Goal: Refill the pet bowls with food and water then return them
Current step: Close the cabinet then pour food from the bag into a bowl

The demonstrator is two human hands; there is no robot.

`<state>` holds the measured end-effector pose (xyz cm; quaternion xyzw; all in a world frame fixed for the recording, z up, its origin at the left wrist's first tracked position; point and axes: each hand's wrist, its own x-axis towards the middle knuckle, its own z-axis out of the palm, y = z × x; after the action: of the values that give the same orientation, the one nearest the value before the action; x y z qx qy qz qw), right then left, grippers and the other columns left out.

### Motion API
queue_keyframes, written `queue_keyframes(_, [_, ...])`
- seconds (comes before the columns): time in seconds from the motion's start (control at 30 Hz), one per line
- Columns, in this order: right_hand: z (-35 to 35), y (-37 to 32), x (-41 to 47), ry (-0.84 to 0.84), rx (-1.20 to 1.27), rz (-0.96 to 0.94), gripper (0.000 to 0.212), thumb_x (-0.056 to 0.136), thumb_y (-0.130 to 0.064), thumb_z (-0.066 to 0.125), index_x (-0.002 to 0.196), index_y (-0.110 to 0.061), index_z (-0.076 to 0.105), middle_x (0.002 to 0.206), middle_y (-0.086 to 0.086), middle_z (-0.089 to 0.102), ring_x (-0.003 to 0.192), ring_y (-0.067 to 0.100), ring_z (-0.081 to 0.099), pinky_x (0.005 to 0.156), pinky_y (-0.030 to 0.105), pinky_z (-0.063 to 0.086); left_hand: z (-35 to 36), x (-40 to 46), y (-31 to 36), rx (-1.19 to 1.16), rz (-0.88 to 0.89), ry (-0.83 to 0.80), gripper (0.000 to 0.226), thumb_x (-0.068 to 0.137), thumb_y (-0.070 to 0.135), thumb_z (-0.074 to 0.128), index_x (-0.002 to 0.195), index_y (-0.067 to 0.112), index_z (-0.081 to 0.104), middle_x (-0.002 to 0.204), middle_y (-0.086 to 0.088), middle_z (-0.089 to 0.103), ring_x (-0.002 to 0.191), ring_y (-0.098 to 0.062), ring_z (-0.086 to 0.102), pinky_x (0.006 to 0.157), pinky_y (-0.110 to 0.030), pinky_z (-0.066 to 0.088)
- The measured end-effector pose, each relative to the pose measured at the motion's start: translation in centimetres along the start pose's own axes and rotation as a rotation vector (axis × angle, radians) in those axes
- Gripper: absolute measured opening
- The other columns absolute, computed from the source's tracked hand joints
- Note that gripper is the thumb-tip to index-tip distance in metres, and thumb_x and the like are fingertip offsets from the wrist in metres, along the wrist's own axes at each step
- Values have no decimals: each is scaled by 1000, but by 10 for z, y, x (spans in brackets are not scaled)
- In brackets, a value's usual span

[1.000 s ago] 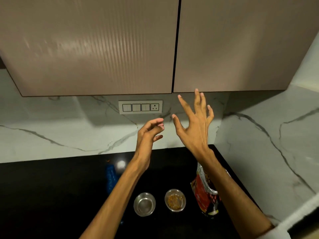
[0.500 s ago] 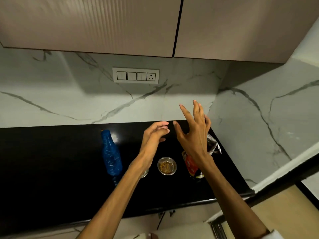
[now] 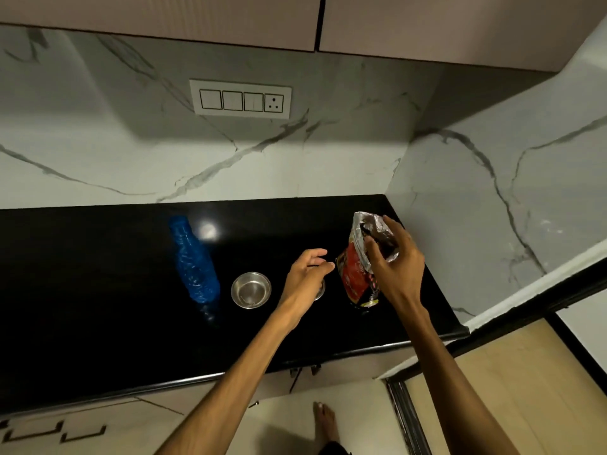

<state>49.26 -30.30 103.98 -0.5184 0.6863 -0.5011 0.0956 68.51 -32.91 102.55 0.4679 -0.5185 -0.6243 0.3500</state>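
On the black countertop [image 3: 98, 290] stands an empty steel bowl [image 3: 251, 289]. A second steel bowl [image 3: 320, 290] with food is almost wholly hidden under my left hand [image 3: 303, 277], which hovers above it with fingers loosely curled and holds nothing. A red and silver pet food bag [image 3: 356, 277] stands upright right of the bowls. My right hand [image 3: 395, 264] grips the bag's open silver top. A blue plastic water bottle [image 3: 193, 261] stands left of the empty bowl.
Marble walls meet in a corner behind and right of the bag. A switch plate [image 3: 241, 99] sits on the back wall under the upper cabinets [image 3: 164, 18]. The counter's front edge [image 3: 197, 379] runs above lower cabinet doors. A bare foot [image 3: 323, 421] is on the floor.
The view tilted down from the cabinets to the counter. Both hands dropped from mid-air; my right hand took hold of the food bag's top, my left came down over the food bowl.
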Motion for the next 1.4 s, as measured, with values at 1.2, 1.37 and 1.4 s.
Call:
queue_keyframes(1.2, [2,232,115,-712,967,858,107,28,-50,107,118,-11,62,98,-1,82,92,11,79,79,23,62,131,146,-91,-315,-327,193,58,89,68,57,134,33,66,139,1,67,133,-26,58,116,-57,39])
queue_keyframes(1.37, [20,239,111,-675,906,881,109,41,-54,104,131,-10,59,121,9,72,111,22,70,107,43,52,135,152,-101,-242,-284,201,40,113,29,35,145,15,54,138,-2,66,126,-16,64,108,-38,52])
queue_keyframes(1.4, [23,240,111,-670,879,863,117,37,-59,104,133,-10,58,123,9,70,113,22,68,107,43,52,136,153,-103,-223,-279,201,40,114,26,34,147,12,52,140,-4,65,127,-17,64,108,-38,51])
